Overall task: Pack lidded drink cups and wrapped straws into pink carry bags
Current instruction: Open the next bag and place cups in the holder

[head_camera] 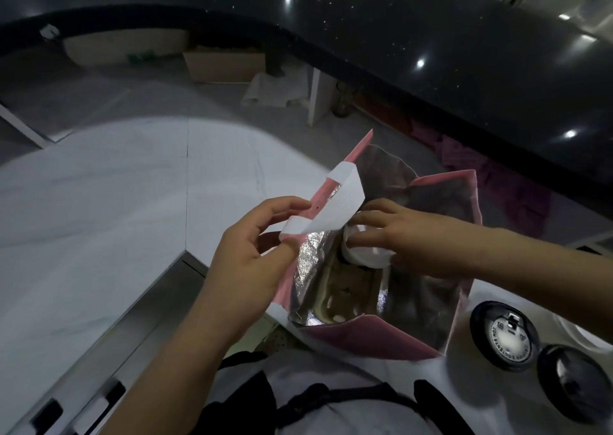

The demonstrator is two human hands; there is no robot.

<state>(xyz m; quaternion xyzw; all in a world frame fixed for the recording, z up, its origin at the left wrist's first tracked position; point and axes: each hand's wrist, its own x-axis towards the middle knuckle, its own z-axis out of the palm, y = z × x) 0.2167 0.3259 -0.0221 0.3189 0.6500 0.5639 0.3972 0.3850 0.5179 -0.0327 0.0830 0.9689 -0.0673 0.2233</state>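
A pink carry bag with a silver foil lining stands open at the counter's edge in front of me. My left hand pinches the bag's white handle strap on its left side and holds that side apart. My right hand reaches into the bag's mouth from the right, fingers closed over the lid of a white cup that sits partly inside. Another cup lies lower in the bag, dim and hard to make out. Two black-lidded cups stand to the bag's right.
The white marble counter stretches to the left, with a metal edge and drawer handles below it. A dark counter runs across the back. More pink bags lie behind the open bag. A cardboard box sits on the floor.
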